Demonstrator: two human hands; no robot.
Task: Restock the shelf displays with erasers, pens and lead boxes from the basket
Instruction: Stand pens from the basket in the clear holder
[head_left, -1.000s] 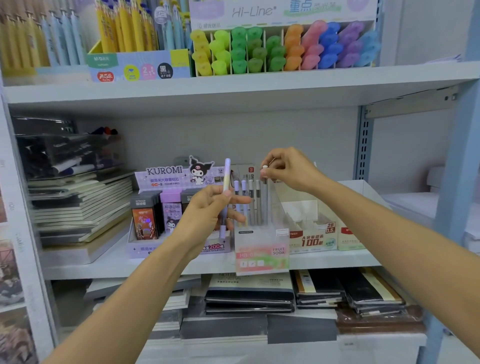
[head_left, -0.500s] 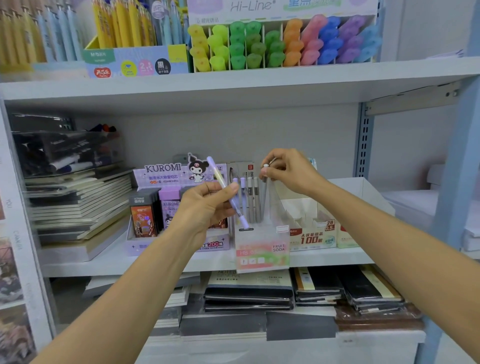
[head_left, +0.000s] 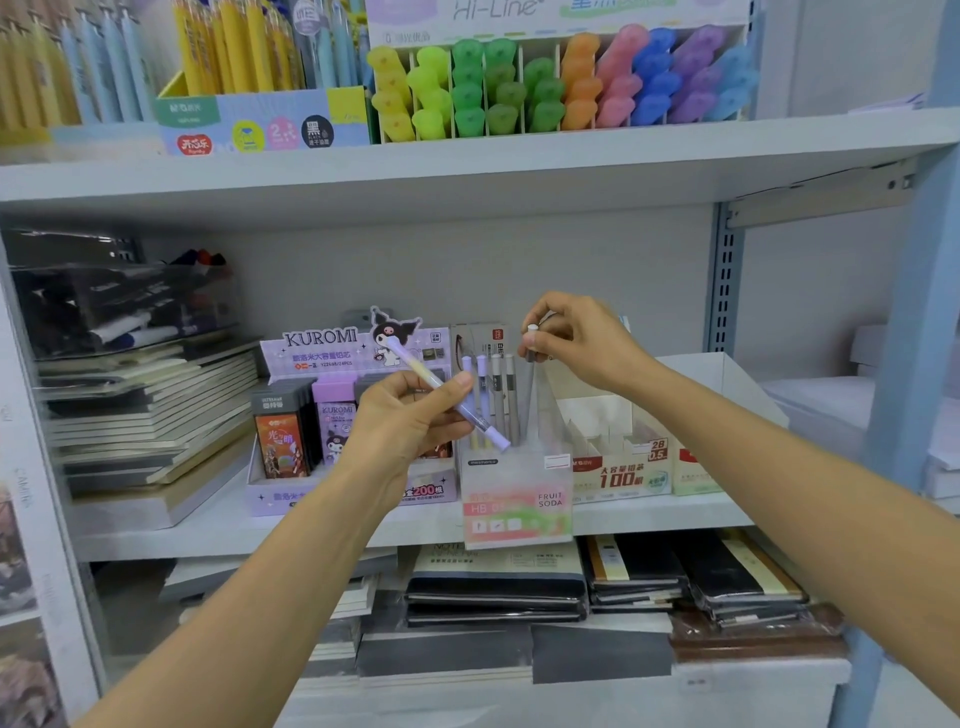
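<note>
My left hand (head_left: 410, 423) grips a purple-and-yellow pen (head_left: 441, 389) that slants from upper left down to its purple tip near the clear pen display box (head_left: 514, 499). The box, labelled FRUIT SODA, stands on the middle shelf with several upright pens (head_left: 491, 395) inside. My right hand (head_left: 582, 340) pinches the white top of a grey pen (head_left: 530, 384) that stands in the right part of the box. No basket is in view.
A purple KUROMI lead-box display (head_left: 332, 415) sits left of the pen box, and white lead cartons (head_left: 623, 457) sit to its right. Stacked notebooks (head_left: 145, 410) fill the shelf's left end. Highlighters (head_left: 545, 83) line the upper shelf; more notebooks (head_left: 498, 587) lie below.
The purple-and-yellow pen in my left hand has tilted from upright to a slant, its tip now down by the box. My right hand stays on the grey pen's top.
</note>
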